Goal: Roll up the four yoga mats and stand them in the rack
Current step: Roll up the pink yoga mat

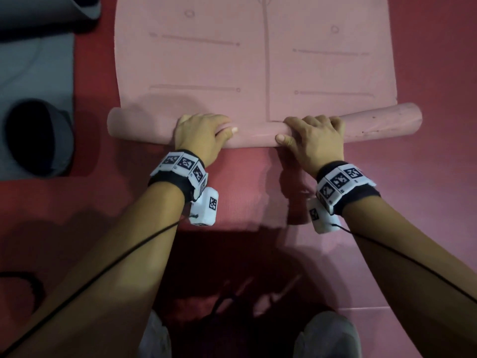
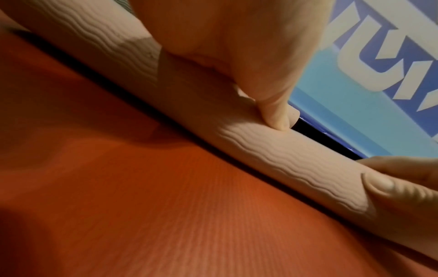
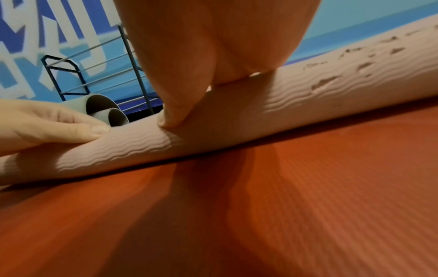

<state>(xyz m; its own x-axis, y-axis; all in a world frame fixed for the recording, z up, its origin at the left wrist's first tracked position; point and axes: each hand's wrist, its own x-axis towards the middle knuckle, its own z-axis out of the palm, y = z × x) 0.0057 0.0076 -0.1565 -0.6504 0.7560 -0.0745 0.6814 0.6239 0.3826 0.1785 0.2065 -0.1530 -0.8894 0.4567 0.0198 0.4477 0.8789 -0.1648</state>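
1. Pink foam, ridged in waves: the pink yoga mat (image 1: 258, 60) lies on the red floor mat (image 1: 245, 189), its near end wound into a thin roll (image 1: 258, 134), most of it flat beyond.
2. Left hand (image 1: 200, 136) and right hand (image 1: 313, 140) sit near the middle of the roll, fingers curled over it and thumbs pressing its near side, likely to keep the winding tight and even.
3. Two rolled grey mats (image 3: 104, 110) lie beside the blue rack (image 3: 99, 75) by the wall.
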